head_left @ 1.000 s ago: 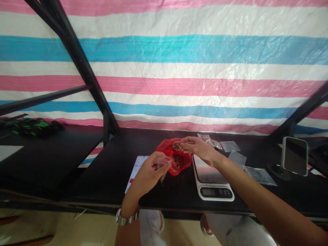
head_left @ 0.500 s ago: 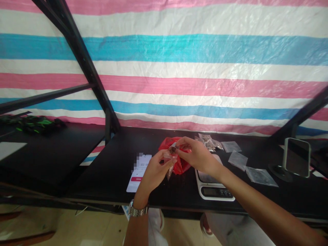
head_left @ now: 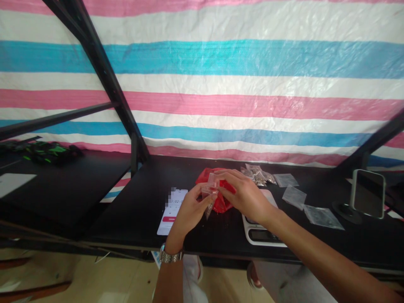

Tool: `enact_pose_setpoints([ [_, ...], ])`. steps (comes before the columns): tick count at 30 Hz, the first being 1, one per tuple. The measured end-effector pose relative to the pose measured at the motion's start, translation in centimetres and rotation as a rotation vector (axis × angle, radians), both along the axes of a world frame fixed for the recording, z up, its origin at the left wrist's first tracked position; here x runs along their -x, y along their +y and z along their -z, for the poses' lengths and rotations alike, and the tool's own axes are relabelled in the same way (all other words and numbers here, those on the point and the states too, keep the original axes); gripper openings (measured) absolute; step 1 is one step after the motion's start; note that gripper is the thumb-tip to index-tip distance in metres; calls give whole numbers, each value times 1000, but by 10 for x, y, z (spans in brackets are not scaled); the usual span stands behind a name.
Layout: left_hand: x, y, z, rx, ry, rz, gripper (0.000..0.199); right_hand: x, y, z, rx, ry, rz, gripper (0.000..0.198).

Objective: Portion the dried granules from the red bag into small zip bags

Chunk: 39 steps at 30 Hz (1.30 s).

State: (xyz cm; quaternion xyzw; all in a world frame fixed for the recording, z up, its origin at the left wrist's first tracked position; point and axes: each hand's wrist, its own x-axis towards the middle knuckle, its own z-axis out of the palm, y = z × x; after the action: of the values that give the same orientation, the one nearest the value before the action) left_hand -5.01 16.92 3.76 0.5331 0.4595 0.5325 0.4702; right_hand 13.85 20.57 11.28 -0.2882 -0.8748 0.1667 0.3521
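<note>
My left hand (head_left: 193,207) pinches a small clear plastic bag (head_left: 208,210) with dark bits in its lower corner. Right above the bag's mouth, my right hand (head_left: 241,191) grips a small clear cup-like container (head_left: 213,179), tipped steeply over the bag. Fingers hide part of both. Behind and beneath the hands lies a red plastic bag (head_left: 206,173) on the black table. Under my right wrist stands a white kitchen scale (head_left: 252,239), partly covered by the forearm.
Filled small bags (head_left: 259,176) lie in a pile behind the scale. Several flat clear bags (head_left: 294,197) lie to the right, near a phone on a stand (head_left: 368,193). Another phone (head_left: 172,216) lies left of my hands. A black metal frame (head_left: 107,80) rises at left.
My right hand has tipped the small container over the bag's mouth; the dark contents seen in it before no longer show. My left hand stays nearly in place with the bag.
</note>
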Motion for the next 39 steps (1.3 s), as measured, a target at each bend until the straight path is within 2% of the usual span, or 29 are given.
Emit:
enact_pose_setpoints([
  [4,9,-2,2,4,16,0,34,-6,10,5,42,15,178,22],
  [7,19,-5,3,55,82,41,35,-8,22,18,152,-227,306,16],
  [10,27,-10,3,111,167,72,37,-6,30,36,246,-454,284,19],
  [14,27,-17,-2,164,227,158,37,-2,33,52,242,-536,290,23],
  [17,18,-18,-3,190,236,222,34,-5,34,57,238,-493,304,22],
  [20,7,-14,-1,207,208,231,36,-11,34,60,305,-435,288,18],
  [27,-6,-2,4,261,-9,131,51,-17,23,67,476,-251,251,15],
  [33,-2,-2,-2,293,-276,47,55,-10,28,71,679,-81,230,6],
  [36,6,-4,-1,275,-290,19,53,-12,32,67,816,25,271,4],
  [39,15,-5,1,254,-222,-10,55,-19,35,56,1012,194,242,3],
])
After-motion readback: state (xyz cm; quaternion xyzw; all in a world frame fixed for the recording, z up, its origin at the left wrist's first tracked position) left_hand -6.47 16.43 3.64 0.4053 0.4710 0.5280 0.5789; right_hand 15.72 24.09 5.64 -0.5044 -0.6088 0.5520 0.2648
